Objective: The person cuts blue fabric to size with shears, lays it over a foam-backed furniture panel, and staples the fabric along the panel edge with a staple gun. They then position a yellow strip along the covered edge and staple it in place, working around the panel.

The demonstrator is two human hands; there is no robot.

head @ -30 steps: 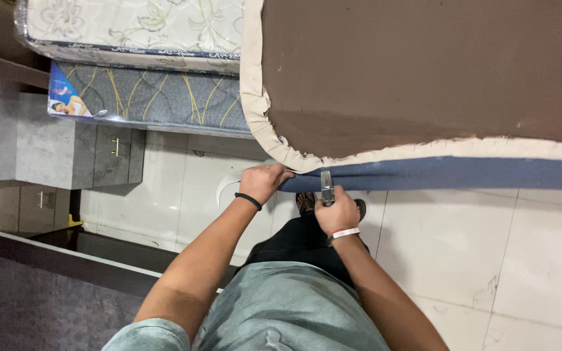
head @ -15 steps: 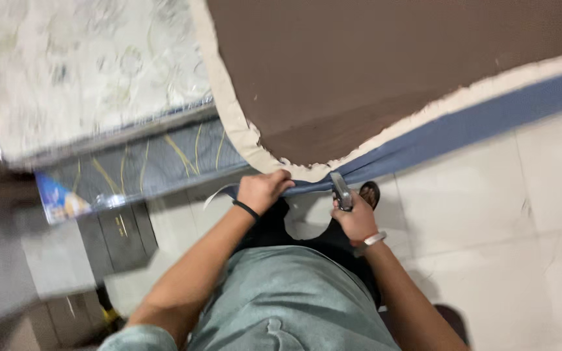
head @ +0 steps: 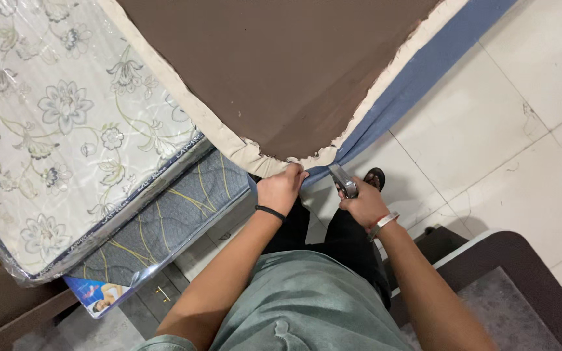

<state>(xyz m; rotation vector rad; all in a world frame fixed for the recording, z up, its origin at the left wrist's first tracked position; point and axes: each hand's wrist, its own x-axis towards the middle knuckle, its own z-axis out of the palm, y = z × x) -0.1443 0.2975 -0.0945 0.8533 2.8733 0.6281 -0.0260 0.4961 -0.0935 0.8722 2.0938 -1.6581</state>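
Since the earlier head view, the brown-topped mattress (head: 281,71) has swung across the picture: its blue side band (head: 417,71), which ran nearly level half a second ago, now climbs steeply to the upper right, and the rounded corner (head: 287,159) sits just above the hands.

In the head view now, the left hand (head: 281,188) is clenched on the cream edging (head: 229,140) right at that corner, fingers curled over the fabric. The right hand (head: 362,205) grips a metal stapler-like tool (head: 343,179), its nose touching the blue band just beside the corner. The band's long axis leads away from the right hand, up and to the right, so the right hand is the nearer one to it. A floral mattress (head: 66,123) wrapped in plastic lies to the left, on tiled floor (head: 528,130).
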